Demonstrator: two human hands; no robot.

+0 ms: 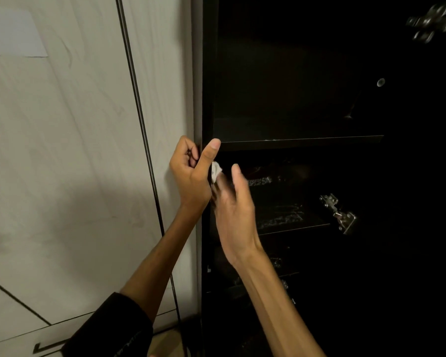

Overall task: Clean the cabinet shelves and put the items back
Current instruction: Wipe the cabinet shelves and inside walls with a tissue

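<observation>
A dark open cabinet fills the right half of the view, with a bare upper shelf (301, 140) at mid height. My left hand (191, 173) grips the cabinet's left side panel (206, 73), thumb on the front edge just below that shelf. My right hand (236, 210) reaches inside next to it, blurred, with a small white cloth (216, 171) at its fingertips against the inner wall. Lower shelves (294, 226) hold dim, shiny items that I cannot make out.
Pale wood-grain doors (75, 150) with thin dark seams fill the left half. Metal hinges (339, 215) sit on the cabinet's right inner wall, with another hinge (433, 21) at the top right. A paper label (13, 32) is stuck at the top left.
</observation>
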